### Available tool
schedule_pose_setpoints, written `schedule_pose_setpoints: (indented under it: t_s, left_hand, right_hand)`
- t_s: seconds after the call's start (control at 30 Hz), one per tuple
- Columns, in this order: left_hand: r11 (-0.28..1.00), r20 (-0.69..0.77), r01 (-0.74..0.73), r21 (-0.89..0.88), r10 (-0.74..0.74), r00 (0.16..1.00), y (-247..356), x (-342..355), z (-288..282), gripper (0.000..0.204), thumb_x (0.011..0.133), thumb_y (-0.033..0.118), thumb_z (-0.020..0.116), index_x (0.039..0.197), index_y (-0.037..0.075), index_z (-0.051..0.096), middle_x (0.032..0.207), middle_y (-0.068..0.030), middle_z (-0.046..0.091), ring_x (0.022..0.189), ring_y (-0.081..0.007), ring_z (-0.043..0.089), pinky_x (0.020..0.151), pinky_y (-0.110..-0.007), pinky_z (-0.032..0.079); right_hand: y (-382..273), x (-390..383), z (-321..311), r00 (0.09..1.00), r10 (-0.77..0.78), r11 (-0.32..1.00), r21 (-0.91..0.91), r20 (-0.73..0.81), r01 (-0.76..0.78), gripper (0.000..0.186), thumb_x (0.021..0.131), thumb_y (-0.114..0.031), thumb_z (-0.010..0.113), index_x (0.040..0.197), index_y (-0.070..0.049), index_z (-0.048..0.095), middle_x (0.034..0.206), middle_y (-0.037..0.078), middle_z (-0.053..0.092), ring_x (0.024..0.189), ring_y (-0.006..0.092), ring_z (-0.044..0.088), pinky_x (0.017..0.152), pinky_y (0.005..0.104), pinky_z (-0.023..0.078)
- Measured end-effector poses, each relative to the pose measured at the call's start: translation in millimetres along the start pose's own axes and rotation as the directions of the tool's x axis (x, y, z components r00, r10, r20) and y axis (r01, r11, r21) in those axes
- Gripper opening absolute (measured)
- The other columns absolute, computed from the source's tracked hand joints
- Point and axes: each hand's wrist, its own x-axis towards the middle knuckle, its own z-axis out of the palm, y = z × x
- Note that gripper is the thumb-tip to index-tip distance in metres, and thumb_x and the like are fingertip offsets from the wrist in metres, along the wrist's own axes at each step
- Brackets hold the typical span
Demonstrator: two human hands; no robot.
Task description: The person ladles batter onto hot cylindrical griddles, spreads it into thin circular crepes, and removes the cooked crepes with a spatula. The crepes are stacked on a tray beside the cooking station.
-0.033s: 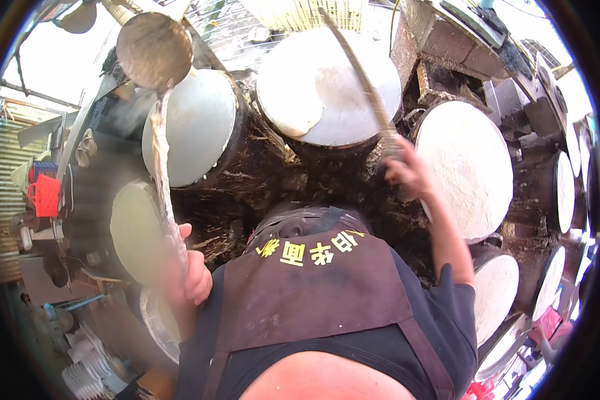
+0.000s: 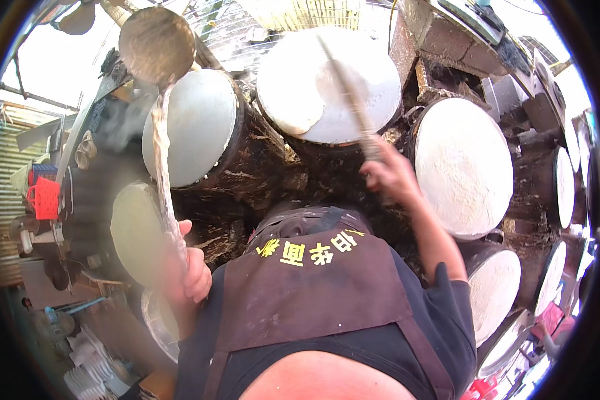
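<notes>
My left hand (image 2: pixel 195 277) is closed around the pale, batter-coated handle of a long ladle (image 2: pixel 157 45). Its round brown bowl hangs past the far-left griddle (image 2: pixel 192 137). In my right hand (image 2: pixel 395 175) I grip a long, narrow, flat scraper (image 2: pixel 347 90), slightly blurred. Its blade reaches over the middle round griddle (image 2: pixel 353 123), where white batter (image 2: pixel 287 90) covers the left and far part. I cannot tell whether the blade touches the batter. Just right of my right hand, another griddle (image 2: pixel 463 173) is coated all over with a pale layer.
More round griddles surround me: one at the near right (image 2: pixel 495 293) bears a pale layer, another (image 2: pixel 139 233) stands left of my left hand. A red basket (image 2: pixel 45 198) hangs at the left. Haze drifts there. A yellow crate (image 2: pixel 307 13) stands behind the middle griddle.
My right hand has moved left and slightly nearer me with the scraper, whose tip is lower in view. The ladle has shifted slightly; my left hand is nearly still.
</notes>
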Motion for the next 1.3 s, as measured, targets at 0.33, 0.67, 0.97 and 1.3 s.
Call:
schedule_pose_setpoints:
  t_s: [0.33, 0.67, 0.97, 1.3]
  left_hand:
    - [0.977, 0.226, 0.139, -0.162, -0.101, 0.969, 47.7, -19.6, -63.4, 0.063, 0.103, 0.033, 0.040, 0.153, 0.015, 0.006, 0.063, -0.0041, 0.040, 0.041, -0.0108, 0.035, 0.034, -0.025, 0.035]
    - [0.949, 0.154, 0.312, -0.052, -0.301, 0.941, 57.6, -24.7, -92.2, 0.067, 0.098, 0.039, 0.052, 0.151, 0.017, 0.017, 0.058, 0.0013, 0.037, 0.037, -0.0076, 0.031, 0.032, -0.024, 0.033]
    - [0.942, 0.128, 0.334, -0.034, -0.327, 0.936, 44.8, -16.2, -74.7, 0.067, 0.098, 0.040, 0.052, 0.151, 0.017, 0.018, 0.059, 0.0021, 0.036, 0.037, -0.0060, 0.029, 0.031, -0.023, 0.032]
    - [0.947, 0.042, 0.304, -0.102, -0.301, 0.953, 26.4, 1.9, -36.2, 0.063, 0.101, 0.034, 0.047, 0.152, 0.013, 0.015, 0.062, 0.0007, 0.037, 0.038, -0.0054, 0.030, 0.031, -0.021, 0.031]
  right_hand:
    - [29.8, -3.5, 166.7, 0.996, 0.072, 0.997, 0.039, -0.050, -0.070, 0.051, 0.095, -0.012, 0.051, 0.144, -0.019, 0.042, 0.074, 0.003, 0.057, 0.048, 0.0074, 0.049, 0.041, 0.0254, 0.044]
    - [59.0, -58.5, 108.2, 0.960, 0.084, 0.985, 0.169, -0.268, -0.039, 0.050, 0.093, -0.009, 0.052, 0.142, -0.015, 0.046, 0.071, 0.003, 0.056, 0.047, 0.0073, 0.049, 0.039, 0.0247, 0.043]
    - [84.3, -51.2, 132.3, 0.919, -0.277, 0.924, -0.341, -0.280, 0.174, 0.047, 0.095, -0.014, 0.054, 0.141, -0.019, 0.047, 0.066, 0.002, 0.056, 0.051, 0.0098, 0.050, 0.050, 0.0289, 0.046]
    - [51.6, -26.7, 32.1, 0.945, 0.045, 0.997, -0.045, -0.324, -0.062, 0.046, 0.096, -0.016, 0.050, 0.142, -0.019, 0.046, 0.066, -0.001, 0.052, 0.044, 0.0062, 0.047, 0.038, 0.0229, 0.041]
